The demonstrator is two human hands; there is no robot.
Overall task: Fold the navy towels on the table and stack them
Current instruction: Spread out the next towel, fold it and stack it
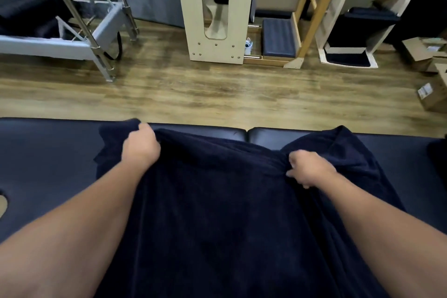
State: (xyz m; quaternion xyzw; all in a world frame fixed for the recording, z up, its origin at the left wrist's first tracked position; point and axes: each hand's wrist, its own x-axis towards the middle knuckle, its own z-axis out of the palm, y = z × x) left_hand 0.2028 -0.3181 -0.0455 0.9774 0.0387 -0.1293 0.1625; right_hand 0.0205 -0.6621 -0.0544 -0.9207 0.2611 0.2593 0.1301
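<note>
Head view, left to right. Dark padded vinyl table (pixel 43 167) with a seam in its far edge, carrying one large navy terry towel (pixel 217 213) spread from the far edge toward the viewer; the cloth's long axis appears to run away from the viewer, though its near end is cut off by the frame. Left hand (pixel 140 144) — fingers curled round the towel's far left corner, which is bunched and lifted just above the table's far edge; right hand (pixel 308 168) — fingers pinching a gathered fold of the far border, nearer the viewer than the left hand and inboard of the far right corner (pixel 343 133), which lies loose beyond it. The far border sags between the two hands; both grasp the far end, so the rest of the towel lies toward the viewer from them. Judged step: first fold not yet made; it would likely bring the held far edge toward the near one, once the right hand's grip sits at the corner; no folded stack is visible. Beyond the table: wood-plank floor (pixel 193 89).
</note>
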